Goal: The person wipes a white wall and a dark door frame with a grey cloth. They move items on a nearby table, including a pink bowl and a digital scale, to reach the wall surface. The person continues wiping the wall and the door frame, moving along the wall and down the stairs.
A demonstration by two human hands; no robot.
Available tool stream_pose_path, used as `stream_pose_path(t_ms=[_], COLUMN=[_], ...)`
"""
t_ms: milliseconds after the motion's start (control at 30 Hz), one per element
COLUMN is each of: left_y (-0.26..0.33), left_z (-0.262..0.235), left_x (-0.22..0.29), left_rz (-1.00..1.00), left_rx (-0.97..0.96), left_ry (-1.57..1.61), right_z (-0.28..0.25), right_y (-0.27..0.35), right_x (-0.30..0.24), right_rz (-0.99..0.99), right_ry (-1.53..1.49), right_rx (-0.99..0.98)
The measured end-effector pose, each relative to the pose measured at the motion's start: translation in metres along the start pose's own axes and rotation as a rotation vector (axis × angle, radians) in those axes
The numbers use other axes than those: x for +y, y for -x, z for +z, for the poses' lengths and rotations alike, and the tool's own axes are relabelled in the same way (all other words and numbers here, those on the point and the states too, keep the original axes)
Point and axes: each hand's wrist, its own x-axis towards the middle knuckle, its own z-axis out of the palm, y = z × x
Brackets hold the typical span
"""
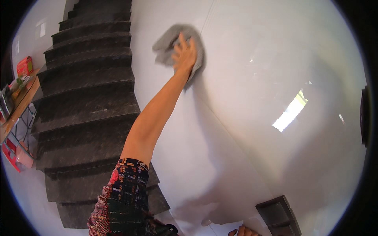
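Note:
My left hand (185, 55) presses a grey cloth (188, 31) against the glossy white wall (244, 59), fingers spread over it. The cloth is bunched, with a loose fold sticking out to the left, and it is slightly blurred. My left arm stretches up from the lower edge in a patterned dark and red sleeve. Only a small part of my right hand (246, 232) shows at the bottom edge, close to the wall. Most of its fingers are cut off, so whatever it may hold is hidden.
Dark stone stairs (90, 102) run along the left of the wall. A dark brown rectangular fixture (278, 214) is at lower right. Far left stands a wooden table (24, 100) with a red box (25, 67) and other items; a red stool-like thing (11, 155) is below.

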Motion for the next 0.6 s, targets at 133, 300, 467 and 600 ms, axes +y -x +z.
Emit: stream_pose_path(t_ms=[133,300,467,600], left_y=[0.042,0.11,0.194,0.251], left_z=[-0.001,0.007,-0.002,-0.017], left_x=[0.098,0.095,0.058,-0.001], left_rz=[0.367,0.798,1.039,0.832], left_rx=[0.046,0.042,-0.16,-0.887], left_ry=[-0.005,-0.029,-0.133,-0.228], right_z=[0.006,0.008,0.001,-0.002], right_y=[-0.004,0.0,-0.005,-0.007], right_x=[0.0,-0.001,0.003,0.004], right_rz=[0.009,0.015,0.007,-0.005], right_ry=[-0.034,-0.076,-0.084,-0.084], right_rx=[0.051,0.076,0.081,0.063])
